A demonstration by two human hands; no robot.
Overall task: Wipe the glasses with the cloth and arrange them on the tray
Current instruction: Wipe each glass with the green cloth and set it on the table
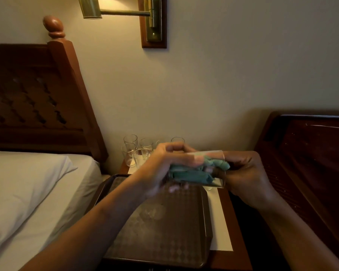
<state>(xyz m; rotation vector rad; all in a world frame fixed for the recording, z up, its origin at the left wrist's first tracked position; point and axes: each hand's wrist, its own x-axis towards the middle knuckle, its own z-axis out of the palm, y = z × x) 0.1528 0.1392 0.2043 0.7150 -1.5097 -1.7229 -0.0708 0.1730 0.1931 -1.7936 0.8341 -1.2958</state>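
Left hand (160, 169) blurred, pushing teal cloth (192, 173) into clear tumbler glass (213, 169); right hand (247, 177) grips its base above patterned brown tray (164, 231). Clear glasses (137, 151) partly hidden behind hands, on wooden tabletop (235, 222).

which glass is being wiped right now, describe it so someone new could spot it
Start at the wooden nightstand between the two beds, where a patterned brown tray lies. Just above the tray's far end, both hands hold one clear glass on its side. Unlike the upright glasses clustered by the wall, it has a green cloth stuffed inside.
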